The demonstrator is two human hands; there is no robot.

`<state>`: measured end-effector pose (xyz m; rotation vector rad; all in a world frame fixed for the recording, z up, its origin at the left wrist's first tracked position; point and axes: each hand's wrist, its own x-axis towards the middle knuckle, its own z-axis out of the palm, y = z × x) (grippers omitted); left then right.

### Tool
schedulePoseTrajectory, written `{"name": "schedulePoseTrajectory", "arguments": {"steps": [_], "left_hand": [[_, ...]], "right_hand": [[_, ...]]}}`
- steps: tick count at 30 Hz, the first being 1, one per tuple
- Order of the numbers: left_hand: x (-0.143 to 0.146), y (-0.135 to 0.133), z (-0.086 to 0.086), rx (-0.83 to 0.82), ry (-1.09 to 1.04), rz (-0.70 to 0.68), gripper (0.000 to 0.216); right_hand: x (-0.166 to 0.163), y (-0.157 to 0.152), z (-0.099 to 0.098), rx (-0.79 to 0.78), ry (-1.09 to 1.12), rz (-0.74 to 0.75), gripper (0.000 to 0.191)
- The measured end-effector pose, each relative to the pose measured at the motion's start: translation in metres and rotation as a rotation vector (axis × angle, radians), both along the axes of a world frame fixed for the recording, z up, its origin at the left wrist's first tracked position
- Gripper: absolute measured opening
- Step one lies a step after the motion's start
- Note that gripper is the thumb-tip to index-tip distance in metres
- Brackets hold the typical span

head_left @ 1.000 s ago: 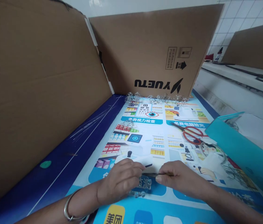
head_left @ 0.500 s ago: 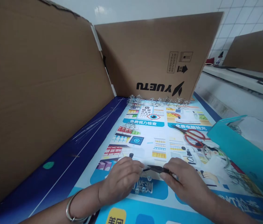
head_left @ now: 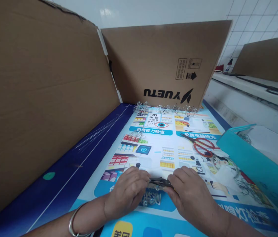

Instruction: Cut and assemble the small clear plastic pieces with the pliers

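The right hand (head_left: 189, 191) clasps a slim dark tool (head_left: 160, 182) near clear round beads (head_left: 152, 201), the hold unclear in the curled left hand (head_left: 129, 188).

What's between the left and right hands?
Head view: a dark, slim metal tool in the right hand, pointing at the left hand; small clear round beads below.

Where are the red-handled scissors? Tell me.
In the head view, the red-handled scissors lie on the printed sheet, right of centre, beyond the right hand and beside the teal box.
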<state>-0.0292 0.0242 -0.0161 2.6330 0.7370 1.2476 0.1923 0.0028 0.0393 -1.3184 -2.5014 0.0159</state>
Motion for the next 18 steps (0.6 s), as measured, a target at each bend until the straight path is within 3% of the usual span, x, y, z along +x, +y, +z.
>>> {"name": "schedulePoseTrajectory", "arguments": {"steps": [10, 18], "left_hand": [[0.0043, -0.0023, 0.0012, -0.032, -0.077, 0.041, 0.025], [0.0077, -0.0036, 0.0032, -0.034, -0.073, 0.013, 0.019]], "right_hand": [[0.0013, 0.0007, 0.0008, -0.054, -0.017, 0.000, 0.019], [0.0029, 0.0022, 0.0020, -0.100, -0.015, 0.020, 0.020]]}}
